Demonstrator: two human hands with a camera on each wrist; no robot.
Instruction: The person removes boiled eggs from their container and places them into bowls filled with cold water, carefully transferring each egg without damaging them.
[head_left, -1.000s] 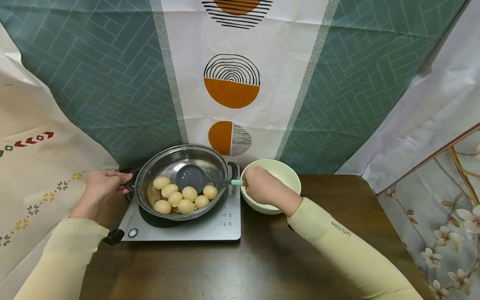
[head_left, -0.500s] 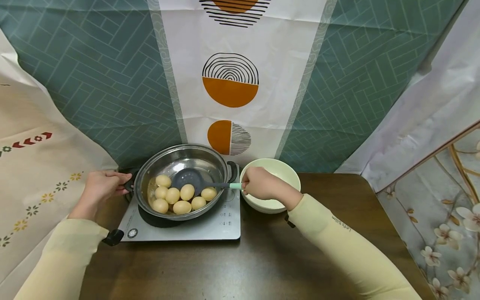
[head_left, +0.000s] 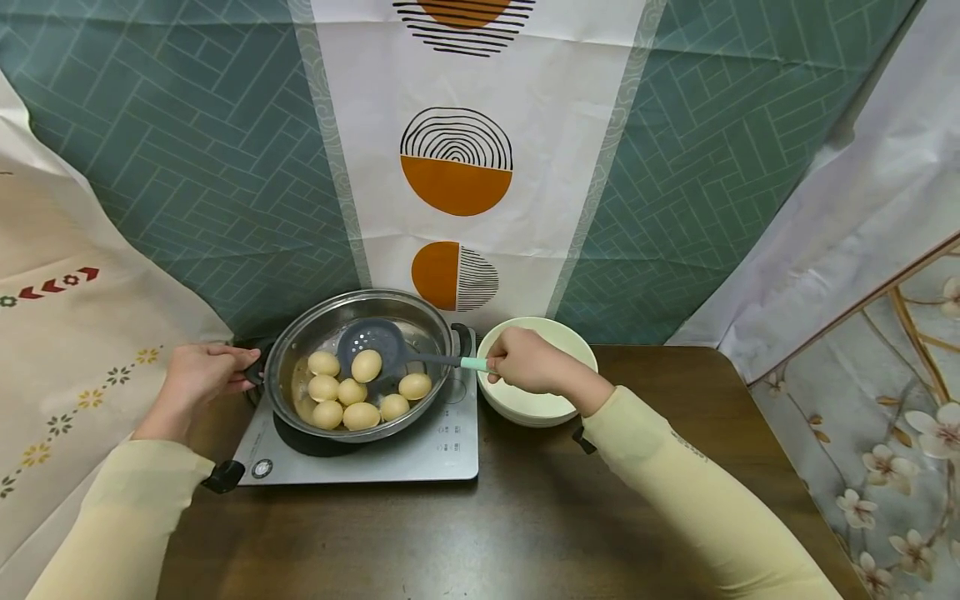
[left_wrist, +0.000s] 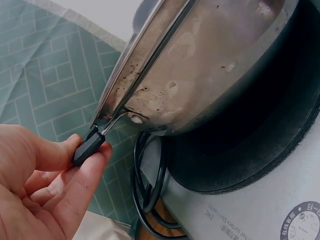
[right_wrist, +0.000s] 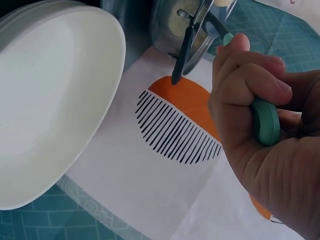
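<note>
My left hand point(head_left: 198, 379) pinches the black side handle point(left_wrist: 89, 148) of a wide steel pan point(head_left: 423, 321) between thumb and fingers. Curled round the mint-green handle point(left_wrist: 89, 148) end of a grey perforated skimmer point(head_left: 369, 337) is my right hand point(head_left: 528, 362); its grip point(right_wrist: 266, 122) shows closely in the right wrist view. The skimmer's head is inside the pan, and one egg point(head_left: 367, 366) lies at its near edge. Several more pale brown eggs point(head_left: 362, 416) bunch along the pan's near side. Part of the skimmer's neck crosses the pan's right rim.
The pan is over a silver induction cooker point(head_left: 442, 462) on a dark wooden table point(head_left: 480, 542). A pale green bowl point(head_left: 566, 337) stands right of the cooker, under my right hand. A black cable point(left_wrist: 136, 175) hangs beside the cooker. A patterned cloth point(head_left: 225, 167) backs the table.
The skimmer's head has risen slightly toward the pan's far side, with one egg now at its near edge. Other eggs have shifted a little. My left hand keeps its hold on the handle.
</note>
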